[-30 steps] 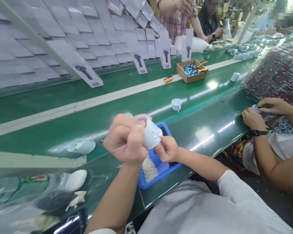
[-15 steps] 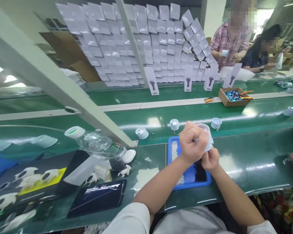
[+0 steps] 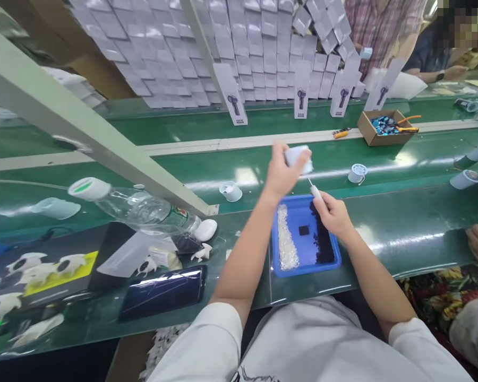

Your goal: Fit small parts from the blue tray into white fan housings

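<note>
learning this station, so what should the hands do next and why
Probably bring the tip of the tool up to the cup: the left hand already holds the cup, and the right hand grips the tool just below, its thin shaft pointing up toward it.

Shiny green bench (image 3: pixel 386 233) here, with a pale strip (image 3: pixel 255 142) running along it past both hands. Blue tray (image 3: pixel 307 249) sits right under the right hand (image 3: pixel 335 215). There's a light blue cup (image 3: pixel 231 192) left of the left hand (image 3: pixel 281 175) and a round light blue part (image 3: pixel 357 174) just beyond the right one. Cardboard box (image 3: pixel 386 139) is farther out that way; dark phone (image 3: pixel 163 292) lies well left of both, closer in.
</note>
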{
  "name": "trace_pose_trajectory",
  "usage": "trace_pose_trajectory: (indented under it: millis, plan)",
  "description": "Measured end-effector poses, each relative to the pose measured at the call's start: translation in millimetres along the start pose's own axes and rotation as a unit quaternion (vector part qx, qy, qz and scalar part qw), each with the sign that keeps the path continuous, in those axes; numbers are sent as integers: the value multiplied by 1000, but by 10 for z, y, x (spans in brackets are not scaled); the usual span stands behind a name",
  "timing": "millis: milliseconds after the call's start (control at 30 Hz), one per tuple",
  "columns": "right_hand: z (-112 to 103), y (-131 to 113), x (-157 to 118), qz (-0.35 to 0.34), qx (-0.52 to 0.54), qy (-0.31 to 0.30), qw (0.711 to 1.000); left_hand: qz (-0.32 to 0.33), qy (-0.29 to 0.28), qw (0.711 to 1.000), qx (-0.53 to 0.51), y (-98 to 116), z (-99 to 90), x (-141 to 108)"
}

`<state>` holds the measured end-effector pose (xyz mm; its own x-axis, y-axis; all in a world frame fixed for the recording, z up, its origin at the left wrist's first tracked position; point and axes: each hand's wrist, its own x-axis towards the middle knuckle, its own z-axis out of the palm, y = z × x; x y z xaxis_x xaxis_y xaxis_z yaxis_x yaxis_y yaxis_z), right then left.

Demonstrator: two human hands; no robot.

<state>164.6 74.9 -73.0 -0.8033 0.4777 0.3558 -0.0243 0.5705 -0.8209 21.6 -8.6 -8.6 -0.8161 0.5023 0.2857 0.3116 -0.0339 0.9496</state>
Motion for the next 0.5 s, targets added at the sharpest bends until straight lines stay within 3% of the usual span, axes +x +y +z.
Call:
trace_pose_trajectory:
  millis: [100,167,267,333,400,500]
  plan:
    - [64,41,15,32,18,-35,999,-70,22,981,180,-174,-280,166]
    - [114,60,10,50,50,-28,997,-92,-4,946,310,-321,-375,221]
    - [174,70,7,63,100,5,993,-111,-77,883,449,-556,-356,245]
    - [210,80,15,64,134,10,989,-95,-129,862,481,-690,-279,242]
    - [244,103,27,69,165,-7,984,-45,-179,865,467,-785,-194,234]
    - [286,145,42,77,182,-40,980,6,-201,877,436,-856,-101,213]
